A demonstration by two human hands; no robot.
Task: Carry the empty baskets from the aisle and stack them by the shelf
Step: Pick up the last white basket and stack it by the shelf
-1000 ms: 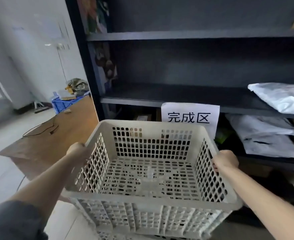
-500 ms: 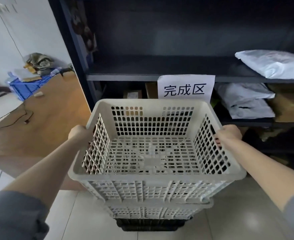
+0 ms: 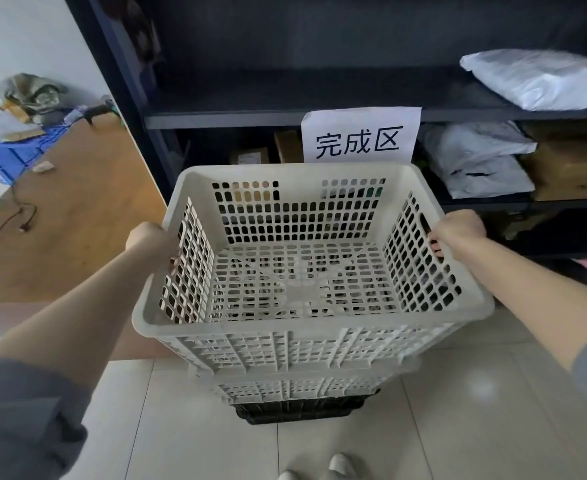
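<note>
An empty white perforated basket [image 3: 306, 327] sits level in front of me, held by both side walls. My left hand [image 3: 152, 242] grips its left handle hole and my right hand [image 3: 460, 230] grips the right one. Directly beneath it a second white basket [image 3: 299, 388] rests on a black basket [image 3: 299, 412] on the tiled floor. The top basket sits in or just above the one below; I cannot tell whether they touch. The dark shelf [image 3: 285, 116] stands right behind the stack.
A paper sign [image 3: 359, 135] hangs from the shelf edge. White parcel bags [image 3: 538, 79] and cartons fill the shelves at right. A wooden tabletop [image 3: 63, 216] with a cable lies at left, a blue crate [image 3: 11, 155] beyond it. My shoes [image 3: 319, 467] show at the bottom.
The held basket has come down toward the stack on the floor, and my view has tilted downward so the lower white and black baskets and the tiles show.
</note>
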